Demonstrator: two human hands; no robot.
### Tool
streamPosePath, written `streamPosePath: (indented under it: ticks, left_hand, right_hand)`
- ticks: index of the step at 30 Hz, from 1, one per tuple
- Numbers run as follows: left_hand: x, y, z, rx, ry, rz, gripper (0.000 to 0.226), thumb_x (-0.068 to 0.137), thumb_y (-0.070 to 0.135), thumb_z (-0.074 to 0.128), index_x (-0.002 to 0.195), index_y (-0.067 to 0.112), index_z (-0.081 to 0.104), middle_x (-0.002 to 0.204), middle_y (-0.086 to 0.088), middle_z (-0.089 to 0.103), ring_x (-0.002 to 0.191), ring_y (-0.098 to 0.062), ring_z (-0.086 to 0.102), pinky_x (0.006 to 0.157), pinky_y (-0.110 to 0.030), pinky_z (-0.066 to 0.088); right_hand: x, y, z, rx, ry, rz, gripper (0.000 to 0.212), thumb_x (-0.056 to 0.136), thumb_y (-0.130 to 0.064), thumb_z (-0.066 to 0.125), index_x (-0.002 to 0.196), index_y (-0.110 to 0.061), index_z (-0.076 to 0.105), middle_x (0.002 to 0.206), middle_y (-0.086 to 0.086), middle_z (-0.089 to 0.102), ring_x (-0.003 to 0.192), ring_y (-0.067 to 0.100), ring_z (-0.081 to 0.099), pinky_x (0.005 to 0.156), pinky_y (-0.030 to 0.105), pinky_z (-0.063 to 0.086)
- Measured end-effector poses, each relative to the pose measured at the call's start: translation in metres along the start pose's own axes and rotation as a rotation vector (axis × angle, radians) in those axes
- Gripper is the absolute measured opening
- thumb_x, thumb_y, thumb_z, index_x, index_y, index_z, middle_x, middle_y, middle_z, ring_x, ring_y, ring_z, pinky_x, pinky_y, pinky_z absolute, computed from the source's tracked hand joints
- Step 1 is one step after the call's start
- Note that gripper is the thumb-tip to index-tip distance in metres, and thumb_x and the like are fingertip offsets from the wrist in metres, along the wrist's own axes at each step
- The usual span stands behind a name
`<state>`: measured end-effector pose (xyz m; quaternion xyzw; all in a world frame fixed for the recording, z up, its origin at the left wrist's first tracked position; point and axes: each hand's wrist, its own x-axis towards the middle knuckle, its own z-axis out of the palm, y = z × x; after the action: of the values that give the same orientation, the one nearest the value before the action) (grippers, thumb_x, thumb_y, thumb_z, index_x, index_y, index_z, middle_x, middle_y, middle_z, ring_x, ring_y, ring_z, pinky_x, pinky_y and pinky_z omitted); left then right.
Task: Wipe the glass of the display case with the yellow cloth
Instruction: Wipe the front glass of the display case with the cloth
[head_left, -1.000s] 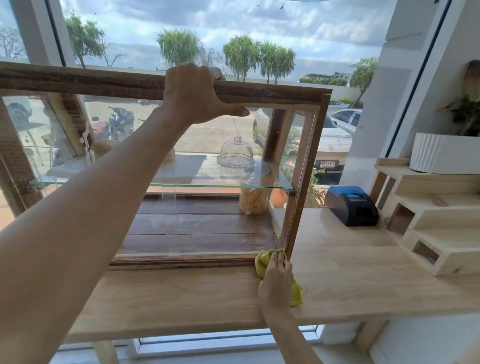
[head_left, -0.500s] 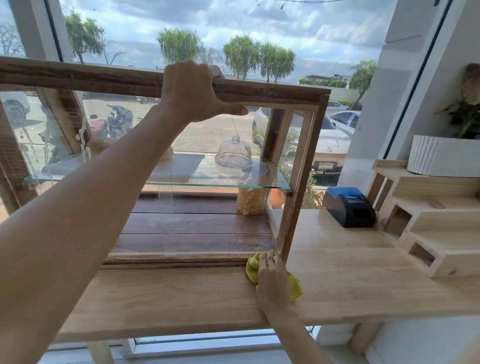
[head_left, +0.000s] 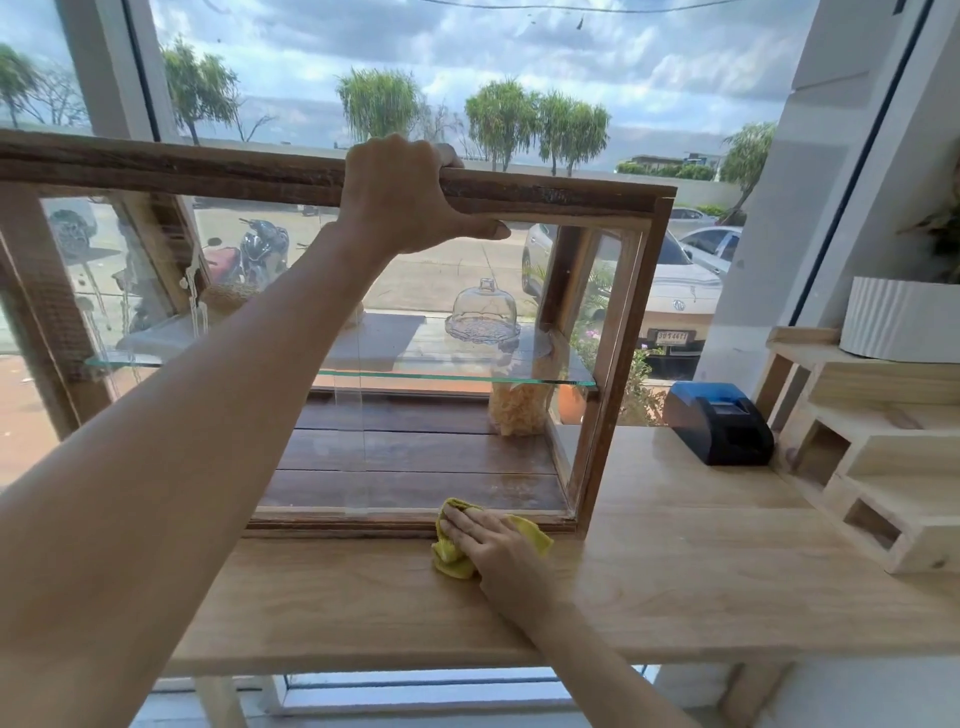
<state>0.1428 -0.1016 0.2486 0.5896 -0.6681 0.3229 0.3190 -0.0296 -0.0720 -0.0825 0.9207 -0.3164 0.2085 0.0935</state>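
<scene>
A wooden display case (head_left: 618, 332) with glass panes stands on a light wooden counter (head_left: 675, 582) in front of a window. My left hand (head_left: 400, 197) grips the case's dark top rail. My right hand (head_left: 488, 540) presses flat on the yellow cloth (head_left: 535, 532), which lies crumpled against the bottom front edge of the case, near its right corner. Inside the case are a glass shelf (head_left: 457, 376), a glass dome (head_left: 483, 312) on it, and a bag of snacks (head_left: 517, 410) below. My left forearm hides much of the left front pane.
A black and blue receipt printer (head_left: 719, 423) sits on the counter right of the case. Stepped pale wooden shelving (head_left: 872, 441) holds a white ribbed planter (head_left: 904, 322) at far right. Cars and motorbikes stand outside the window.
My right hand has slid the yellow cloth leftward along the bottom of the case, away from its right corner. My left hand keeps its grip on the top rail.
</scene>
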Motion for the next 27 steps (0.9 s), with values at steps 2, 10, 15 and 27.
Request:
streamPosePath:
  ticks: [2,10,15,27]
  left_hand:
    - [-0.001,0.0,0.0,0.002,-0.005,-0.005,0.095,0.048,0.092,0.048,0.111,0.023,0.067,0.08,-0.007,0.071,0.082,-0.026,0.065,0.077,-0.033,0.044]
    - [-0.001,0.001,-0.002,-0.008,-0.039,-0.02,0.094,0.05,0.091,0.05,0.113,0.023,0.065,0.083,-0.005,0.071,0.084,-0.025,0.065,0.08,-0.033,0.044]
    - [-0.001,0.001,-0.003,0.0,-0.042,-0.02,0.093,0.05,0.091,0.05,0.113,0.025,0.065,0.083,-0.005,0.071,0.085,-0.025,0.065,0.078,-0.031,0.043]
    - [0.0,0.001,0.0,0.007,-0.025,-0.03,0.094,0.048,0.093,0.048,0.112,0.026,0.065,0.081,-0.002,0.071,0.082,-0.024,0.066,0.077,-0.03,0.045]
  right_hand:
    - [-0.005,0.012,0.0,0.049,-0.051,0.001,0.07,0.06,0.003,0.071,0.127,-0.017,0.061,0.132,-0.003,0.059,0.121,0.014,0.056,0.1,0.035,0.047]
    - [-0.033,0.042,-0.006,0.129,-0.042,0.085,0.07,0.078,0.011,0.047,0.141,-0.02,0.045,0.148,-0.008,0.038,0.139,0.011,0.03,0.116,0.025,0.011]
    - [-0.037,0.05,-0.009,0.095,-0.026,0.098,0.064,0.073,0.01,0.055,0.131,-0.018,0.057,0.138,-0.005,0.053,0.129,0.013,0.046,0.111,0.026,0.026]
    - [0.013,0.052,-0.029,-0.191,0.262,-0.323,0.038,0.094,-0.011,0.046,0.13,-0.008,0.057,0.137,0.007,0.054,0.128,0.02,0.047,0.107,0.033,0.037]
